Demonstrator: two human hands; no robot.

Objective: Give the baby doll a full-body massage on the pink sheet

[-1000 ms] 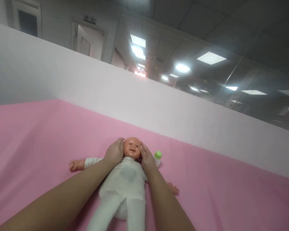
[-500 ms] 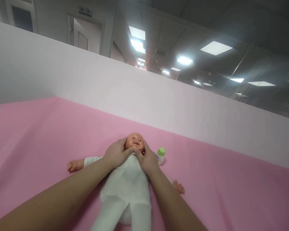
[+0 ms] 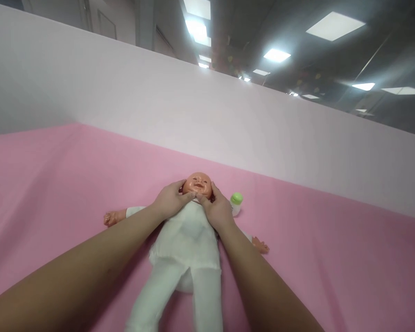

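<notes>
Bald, glossy plastic baby doll in white cloth clothes (image 3: 192,237) lies face-up between the left hand (image 3: 171,199) and right hand (image 3: 219,210), both cupped against its head, thumbs near its chin. Pink cloth (image 3: 304,249) spreads wide outside both hands, bounded beyond them by a white upright panel (image 3: 228,122). Its feet are cut off below; a pale, green-capped bottle (image 3: 236,204) just outside the right hand is partly hidden.

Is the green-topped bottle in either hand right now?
No, the green-topped bottle is on the pink cover beside the right hand, which cups the doll's head with the left hand.
</notes>
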